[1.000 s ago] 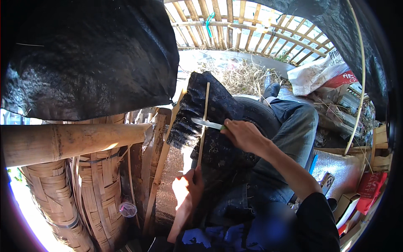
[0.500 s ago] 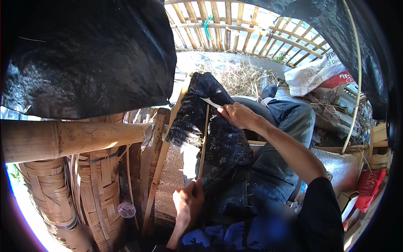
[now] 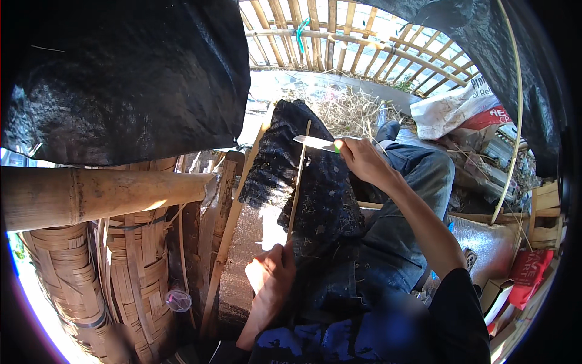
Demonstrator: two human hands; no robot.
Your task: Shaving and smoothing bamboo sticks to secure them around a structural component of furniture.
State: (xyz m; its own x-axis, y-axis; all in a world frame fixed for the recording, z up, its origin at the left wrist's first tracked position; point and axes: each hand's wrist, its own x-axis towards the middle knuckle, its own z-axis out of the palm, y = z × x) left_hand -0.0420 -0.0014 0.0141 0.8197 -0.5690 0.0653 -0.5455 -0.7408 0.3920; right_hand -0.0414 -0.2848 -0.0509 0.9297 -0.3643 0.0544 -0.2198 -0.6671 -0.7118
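My left hand is closed round the near end of a thin bamboo stick, which points away from me over a dark patterned cloth spread on my leg. In my right hand is a knife, gripped by its handle, of which a bit of green shows. Its pale blade lies across the stick a little below the far tip; whether it cuts in cannot be told. Small pale shavings dot the cloth.
A thick bamboo pole juts in from the left above woven bamboo rolls. Black plastic sheeting hangs at upper left. Ahead are dry shavings and a slatted bamboo fence. A white and red sack lies at right.
The knife has shifted slightly, its blade now lying more level across the stick. More of the stick's far tip shows beyond the blade. My left hand has moved slightly nearer to the cloth.
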